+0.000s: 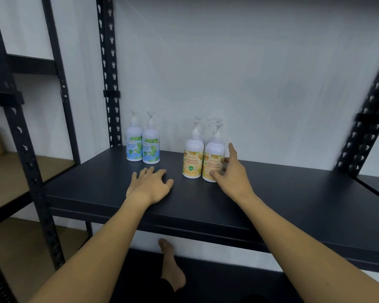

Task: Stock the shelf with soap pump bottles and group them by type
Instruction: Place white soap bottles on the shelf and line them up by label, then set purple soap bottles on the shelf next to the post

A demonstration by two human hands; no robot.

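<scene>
1. One black shelf (pixel 271 200) carries every bottle, all upright near its back edge.
2. Two hands: the left hand (pixel 149 185) lies flat on the shelf, fingers spread, just in front of the mint pair; the right hand (pixel 231 171) is open, thumb and fingers touching the front-right orange bottle.
3. Four orange-label bottles (pixel 192 159) cluster mid-shelf, two in front, two partly hidden behind.
4. Two green-and-blue mint bottles (pixel 151 147) stand touching toward the back left corner.

1. My left hand (pixel 150 186) lies palm down with its fingers spread and relaxed, the forearm stretched forward.
2. My right hand (pixel 229 171) reaches further ahead, index finger raised, thumb and other fingers loosely extended, gripping nothing.
</scene>
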